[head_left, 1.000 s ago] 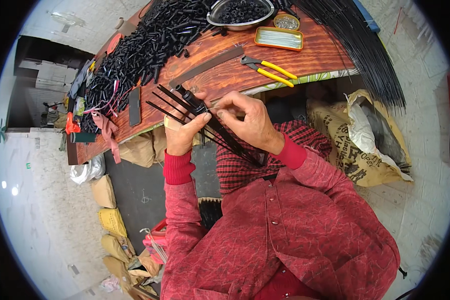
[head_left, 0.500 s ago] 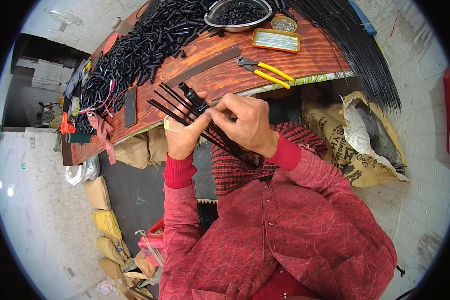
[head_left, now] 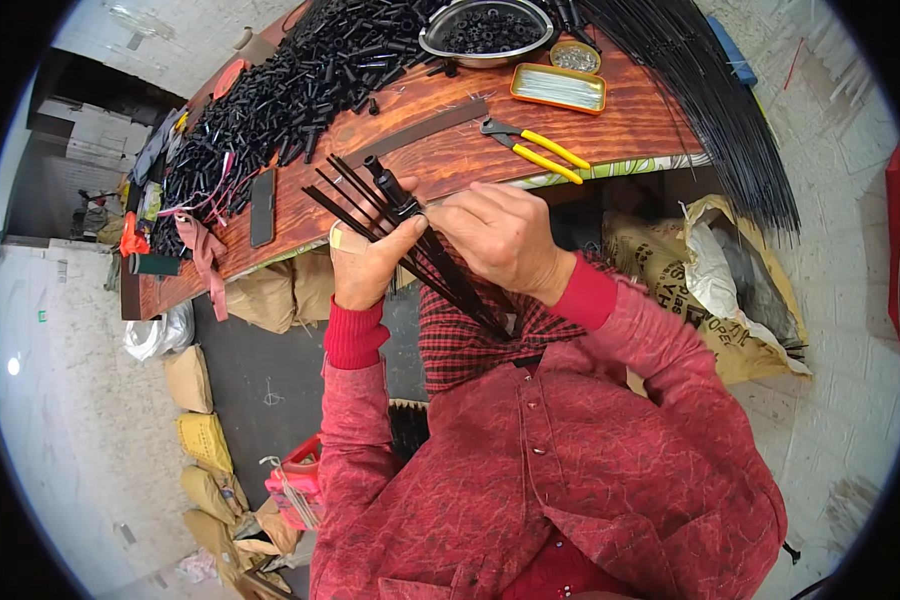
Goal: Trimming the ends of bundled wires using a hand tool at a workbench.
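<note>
My left hand (head_left: 363, 268), a patch of tape on it, is closed round a bundle of thin black rods (head_left: 462, 292). The rods fan out toward the upper left and run down to my lap. A black plastic tube (head_left: 388, 183) stands up from the bundle, tilted, with a collar at its base beside my left thumb. My right hand (head_left: 505, 240) is closed with its fingertips pinched by that collar; what they hold is hidden. Beyond my hands, yellow-handled cutting pliers (head_left: 542, 155) lie on the wooden table (head_left: 450, 165).
A heap of black tubes (head_left: 280, 110) covers the table's left. Farther back are a metal bowl (head_left: 426, 42) of black parts, a round dish (head_left: 576, 58) and a tray of thin wires (head_left: 560, 88). Long black rods (head_left: 705, 100) overhang the right edge. A sack (head_left: 660, 260) stands below; a phone (head_left: 263, 207) lies left.
My right hand has drawn slightly right and down from the collar, its fingers bunched closer. The view has shifted a little; my left hand still grips the rods.
</note>
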`<state>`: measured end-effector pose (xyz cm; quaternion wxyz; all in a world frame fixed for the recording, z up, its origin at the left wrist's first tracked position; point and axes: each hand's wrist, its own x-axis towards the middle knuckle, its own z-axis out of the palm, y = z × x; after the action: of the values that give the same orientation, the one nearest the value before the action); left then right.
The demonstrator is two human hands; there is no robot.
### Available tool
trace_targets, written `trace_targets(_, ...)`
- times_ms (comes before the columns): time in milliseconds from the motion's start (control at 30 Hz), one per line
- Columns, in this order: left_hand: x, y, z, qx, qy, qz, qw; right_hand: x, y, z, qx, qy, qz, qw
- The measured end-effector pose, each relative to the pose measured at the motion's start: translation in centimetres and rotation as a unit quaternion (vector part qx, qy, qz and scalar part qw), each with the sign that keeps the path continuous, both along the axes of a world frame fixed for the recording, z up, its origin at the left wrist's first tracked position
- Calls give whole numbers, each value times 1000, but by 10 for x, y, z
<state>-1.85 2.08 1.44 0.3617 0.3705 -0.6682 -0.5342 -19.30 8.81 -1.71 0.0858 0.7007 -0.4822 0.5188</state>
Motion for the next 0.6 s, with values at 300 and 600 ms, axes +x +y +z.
trace_targets(300,-12,-2,-7,-42,-2,38,998,-12,-12,4,-30,79,-29,996)
trace_targets(600,-11,4,-3,25,48,6,999,-9,-8,6,86,-114,-2,990)
